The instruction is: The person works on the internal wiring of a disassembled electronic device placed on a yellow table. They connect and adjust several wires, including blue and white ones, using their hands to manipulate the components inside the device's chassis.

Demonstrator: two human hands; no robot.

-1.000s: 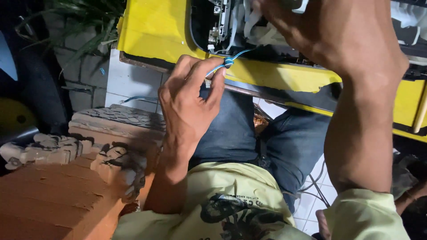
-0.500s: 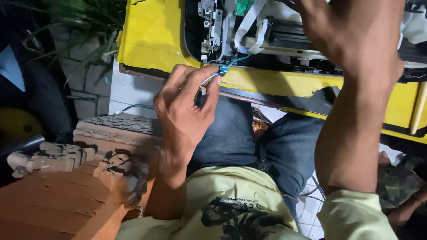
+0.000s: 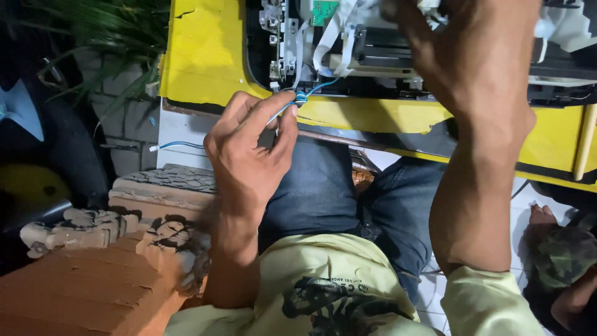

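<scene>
Nearest the camera: a pale yellow shirt [image 3: 336, 292] and dark jeans [image 3: 323, 186] are seen, with a yellow-cased machine [image 3: 211, 56] resting across the lap, its cover off.

The left hand [image 3: 249, 155] is closed on a thin blue wire [image 3: 298, 99]; the wire is pinched between thumb and forefinger, just beside a small knot or tie in it at the casing edge. From the pinch the wire is run up into the open bay, towards a metal bracket [image 3: 280, 37].

The right hand [image 3: 479, 62] is held further in, over the mechanism, fingers curled downward. What is gripped, if anything, is hidden by the back of the hand, so its grip cannot be told.

Deeper still: white flat ribbon cables [image 3: 329, 37], a small green circuit board [image 3: 323, 9] and a dark carriage assembly [image 3: 385, 53] are packed close together.

Risks, judged from this layout:
- If the wire is pulled hard, it could be snapped or torn from its far end, which is not visible. Thin gauge, little slack seen.
- The wire could be chafed on the sharp bracket edge if dragged sideways.
- The ribbon cables lie just beside the wire path and could be snagged and unseated by either hand.
- The machine is only balanced on the knees; with both hands busy it could be tipped off.
- Lighting is poor and the view is blocked by the right hand, so the wrong part could easily be grabbed.
</scene>
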